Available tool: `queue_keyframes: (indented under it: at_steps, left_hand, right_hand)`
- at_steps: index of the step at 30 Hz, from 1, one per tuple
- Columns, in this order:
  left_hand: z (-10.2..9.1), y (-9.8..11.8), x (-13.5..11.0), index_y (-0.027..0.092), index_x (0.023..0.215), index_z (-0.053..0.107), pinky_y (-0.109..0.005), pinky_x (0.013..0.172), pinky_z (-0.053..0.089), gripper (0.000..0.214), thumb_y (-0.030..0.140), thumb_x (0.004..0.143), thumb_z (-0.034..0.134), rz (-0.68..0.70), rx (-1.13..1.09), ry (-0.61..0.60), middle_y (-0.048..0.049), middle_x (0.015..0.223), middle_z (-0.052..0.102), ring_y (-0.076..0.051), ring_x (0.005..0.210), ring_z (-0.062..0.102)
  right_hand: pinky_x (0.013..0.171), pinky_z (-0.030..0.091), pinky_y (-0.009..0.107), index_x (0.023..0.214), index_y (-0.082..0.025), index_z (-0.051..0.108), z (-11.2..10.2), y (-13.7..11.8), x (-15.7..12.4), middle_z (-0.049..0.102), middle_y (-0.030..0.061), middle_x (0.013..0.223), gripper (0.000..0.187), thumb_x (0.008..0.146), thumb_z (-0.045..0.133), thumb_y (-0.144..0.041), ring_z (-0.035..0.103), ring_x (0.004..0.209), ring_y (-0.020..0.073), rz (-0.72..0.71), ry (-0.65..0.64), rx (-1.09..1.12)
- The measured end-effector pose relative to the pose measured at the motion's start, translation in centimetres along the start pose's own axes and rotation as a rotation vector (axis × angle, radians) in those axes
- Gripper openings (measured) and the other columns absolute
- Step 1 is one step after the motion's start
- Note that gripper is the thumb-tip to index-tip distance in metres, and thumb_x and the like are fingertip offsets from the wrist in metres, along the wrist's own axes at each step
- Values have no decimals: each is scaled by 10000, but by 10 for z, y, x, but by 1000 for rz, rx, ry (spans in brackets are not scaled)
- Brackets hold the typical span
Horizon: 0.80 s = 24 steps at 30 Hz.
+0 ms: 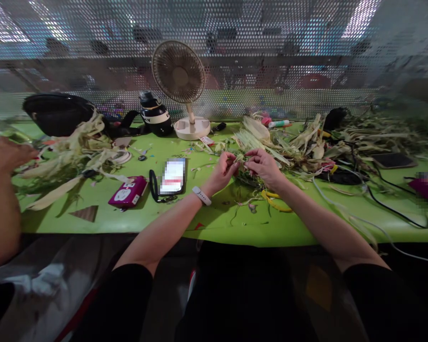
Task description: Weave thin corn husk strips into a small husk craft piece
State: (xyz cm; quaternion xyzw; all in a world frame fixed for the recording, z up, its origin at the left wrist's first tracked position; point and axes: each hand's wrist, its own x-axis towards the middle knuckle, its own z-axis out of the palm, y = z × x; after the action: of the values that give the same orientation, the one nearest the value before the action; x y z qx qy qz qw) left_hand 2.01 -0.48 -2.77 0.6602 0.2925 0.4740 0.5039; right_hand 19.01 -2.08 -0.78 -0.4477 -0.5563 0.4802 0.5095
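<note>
My left hand (221, 172) and my right hand (264, 168) meet over the green table, fingertips pinched together. Between them is a small pale green plant sprig (240, 158), too small to make out well. Under my hands lies a clump of thin green stems (251, 180). A yellow loop handle (277, 203), perhaps of scissors, rests beside my right wrist. Just beyond my hands spreads a heap of dry husk-like leaves (255, 135). My left wrist wears a white band (201, 195).
A fan (180, 76), a black bottle (155, 116) and a black bag (62, 114) stand at the back by a perforated screen. Left of me lie a phone (173, 175) and a purple pack (128, 192). Another person's arm (2, 199) reaches in at left. Cables (388, 213) cross the right side.
</note>
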Motion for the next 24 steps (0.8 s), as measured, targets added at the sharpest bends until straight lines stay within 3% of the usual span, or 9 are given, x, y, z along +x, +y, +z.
queue_keyframes:
  at_steps: [4,9,14,16,20,24]
  left_hand:
    - [-1,-2,0,221,889,436,-249,586,424,318,405,865,694,38,26,-17,45,669,537,-94,575,524]
    - [-4,7,-2,228,894,451,-246,591,452,312,430,856,687,10,23,-110,46,644,554,-101,575,539]
    - [-8,16,-4,217,857,502,-283,648,472,322,513,891,621,21,-27,-167,8,674,575,-128,628,559]
    - [-8,15,-4,211,782,497,-278,609,449,385,567,911,566,16,-25,-139,7,650,532,-124,600,525]
    - [-4,8,-2,210,724,450,-216,449,274,446,594,854,636,-82,-32,-86,63,566,358,-72,471,346]
    - [-3,8,0,197,731,463,-164,517,373,360,464,857,669,-130,-134,67,50,660,401,-59,552,390]
  right_hand:
    - [444,353,224,936,-225,518,-4,4,4,566,-77,640,343,697,748,-312,459,459,58,-23,-5,0]
    - [516,438,252,949,-238,529,-7,5,8,604,-47,696,391,714,781,-422,529,555,96,-164,-41,-51]
    - [607,495,299,952,-240,556,-3,4,5,607,-14,738,312,760,741,-401,570,664,140,-253,-65,-128]
    - [631,501,311,957,-239,558,1,5,1,615,-3,758,300,765,735,-386,584,700,153,-260,-75,-164]
    - [623,492,304,986,-229,568,5,7,-5,618,6,783,293,788,716,-386,576,696,149,-267,-93,-176]
    - [558,464,264,996,-229,598,-3,0,-5,639,14,851,251,808,713,-347,544,639,117,-253,-53,-179]
